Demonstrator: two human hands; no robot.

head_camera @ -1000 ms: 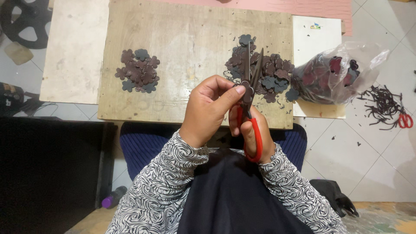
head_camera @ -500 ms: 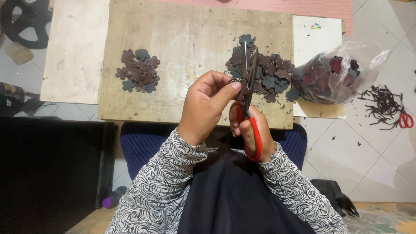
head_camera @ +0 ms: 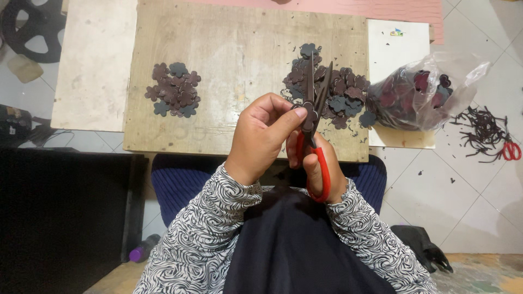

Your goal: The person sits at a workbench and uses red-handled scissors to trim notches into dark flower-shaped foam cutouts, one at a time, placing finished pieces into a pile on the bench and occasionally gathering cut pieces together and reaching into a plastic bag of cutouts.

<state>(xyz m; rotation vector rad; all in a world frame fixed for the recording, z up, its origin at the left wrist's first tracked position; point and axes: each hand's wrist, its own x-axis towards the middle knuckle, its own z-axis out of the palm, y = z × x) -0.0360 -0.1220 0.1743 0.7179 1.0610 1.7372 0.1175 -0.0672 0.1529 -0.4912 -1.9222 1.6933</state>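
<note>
Left hand (head_camera: pixel 261 136) pinches a small dark flower-shaped piece (head_camera: pixel 309 111) between thumb and fingers, closed on it, held just above the near edge of the wooden board (head_camera: pixel 234 49). Right hand (head_camera: pixel 318 169) grips red-handled scissors (head_camera: pixel 315 125), fingers through the loops and clamped on the handle, blades slightly apart, pointing away and meeting the piece.

Surface — worn plywood board lying flat, scuffed, with tiny dark offcuts scattered. Small pile of dark flower cutouts (head_camera: pixel 175 90) on the board's left part, bigger pile (head_camera: pixel 332 90) on its right, right behind the blades. Pale slab (head_camera: pixel 92 65) sits beside the board on the left, white panel (head_camera: pixel 395 49) on the right, pink sheet (head_camera: pixel 376 8) along the far edge.

Clear plastic bag (head_camera: pixel 422 92) full of dark pieces overlaps the white panel. Floor — light tiles (head_camera: pixel 468 196); heap of dark trimmings (head_camera: pixel 482 130) with a second red scissors (head_camera: pixel 511 151) at far right. Black wheel-like object (head_camera: pixel 27 27) top left, purple bottle-like thing (head_camera: pixel 143 250) low on the floor
</note>
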